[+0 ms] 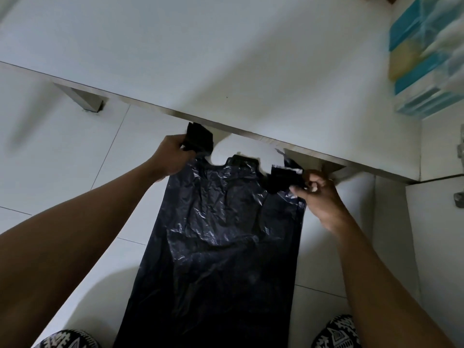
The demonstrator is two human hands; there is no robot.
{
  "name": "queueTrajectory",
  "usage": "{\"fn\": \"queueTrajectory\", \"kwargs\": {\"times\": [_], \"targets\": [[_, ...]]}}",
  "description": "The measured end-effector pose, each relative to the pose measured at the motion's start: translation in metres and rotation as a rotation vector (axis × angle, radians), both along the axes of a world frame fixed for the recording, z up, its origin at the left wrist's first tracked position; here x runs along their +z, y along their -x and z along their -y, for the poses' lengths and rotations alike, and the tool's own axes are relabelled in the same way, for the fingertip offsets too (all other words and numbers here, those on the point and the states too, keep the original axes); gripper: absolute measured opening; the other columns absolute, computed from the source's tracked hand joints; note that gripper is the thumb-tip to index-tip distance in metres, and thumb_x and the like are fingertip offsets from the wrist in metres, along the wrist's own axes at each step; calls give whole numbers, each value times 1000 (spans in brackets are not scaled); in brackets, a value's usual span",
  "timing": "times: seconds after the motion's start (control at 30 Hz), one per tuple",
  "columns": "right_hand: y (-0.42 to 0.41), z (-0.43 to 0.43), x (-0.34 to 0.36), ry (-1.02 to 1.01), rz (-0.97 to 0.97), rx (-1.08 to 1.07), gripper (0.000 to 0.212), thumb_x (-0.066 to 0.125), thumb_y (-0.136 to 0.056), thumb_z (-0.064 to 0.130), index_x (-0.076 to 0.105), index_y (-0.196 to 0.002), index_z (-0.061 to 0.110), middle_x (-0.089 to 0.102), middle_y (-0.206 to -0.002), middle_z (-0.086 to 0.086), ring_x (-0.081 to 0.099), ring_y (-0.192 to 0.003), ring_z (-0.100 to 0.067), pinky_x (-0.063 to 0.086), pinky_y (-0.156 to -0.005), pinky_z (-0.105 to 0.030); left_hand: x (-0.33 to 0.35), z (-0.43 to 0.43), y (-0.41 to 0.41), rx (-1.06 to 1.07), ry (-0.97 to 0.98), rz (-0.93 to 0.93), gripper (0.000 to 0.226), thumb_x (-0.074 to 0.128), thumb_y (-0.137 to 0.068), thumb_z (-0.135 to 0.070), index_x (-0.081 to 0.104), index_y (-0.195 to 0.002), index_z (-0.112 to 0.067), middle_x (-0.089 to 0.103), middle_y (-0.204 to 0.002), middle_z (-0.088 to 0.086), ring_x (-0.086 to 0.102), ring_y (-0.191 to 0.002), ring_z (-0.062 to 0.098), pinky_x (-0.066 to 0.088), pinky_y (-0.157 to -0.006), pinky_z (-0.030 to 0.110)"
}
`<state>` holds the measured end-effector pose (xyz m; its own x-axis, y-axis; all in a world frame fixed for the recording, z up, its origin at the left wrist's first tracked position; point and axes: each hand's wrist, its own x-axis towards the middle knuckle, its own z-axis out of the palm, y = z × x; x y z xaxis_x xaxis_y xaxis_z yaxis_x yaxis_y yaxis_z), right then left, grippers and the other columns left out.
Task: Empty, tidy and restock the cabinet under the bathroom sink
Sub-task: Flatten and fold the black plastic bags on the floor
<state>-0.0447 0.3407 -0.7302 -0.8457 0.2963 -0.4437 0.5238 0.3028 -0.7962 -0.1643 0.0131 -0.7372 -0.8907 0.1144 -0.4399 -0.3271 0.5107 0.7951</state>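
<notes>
My left grip [173, 159] pinches one handle of the black bin bag [226, 234], which is spread at centre frame below the cabinet [226, 59] edge. My right grip [319, 194] pinches the other handle. I judge I'm preparing it for the clear-out. Next I need to pull its mouth open.

Left hand [173, 156], right hand [322, 197]: pinch grips

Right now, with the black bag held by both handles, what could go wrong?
The thin black bag may tear at its handles, which the left hand and right hand grip and spread. Its mouth looks flat and closed, so items could miss it and hit the tiled floor.
</notes>
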Motion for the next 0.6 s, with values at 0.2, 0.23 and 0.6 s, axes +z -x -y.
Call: {"fn": "queueTrajectory", "kwargs": {"times": [0.2,0.23,0.6], "targets": [[-34,-22,1,-307,277,593,48,69,-79,-8,74,-75,40,41,-131,14,44,-119,-7,43,-94,-26,-10,38,-23,-725,519,-174,39,73,-82,-7,68,-117,-25,22,-163,-8,5,-152,24,6,-118,67],[-34,-21,2,-324,275,589,47,66,-81,-8,73,-73,38,45,-128,13,48,-116,-8,46,-91,-27,-10,41,-26,-808,563,-176,41,73,-82,-8,68,-116,-30,10,-165,-11,-5,-153,22,-2,-117,68],[31,6,2,-609,258,207,32,36,-104,41,49,-120,17,60,-115,-8,55,-112,-36,35,-101,-50,5,20,-37,-779,647,-376,19,54,-90,-37,73,-94,-38,33,-156,-5,18,-148,24,9,-118,64]]}}
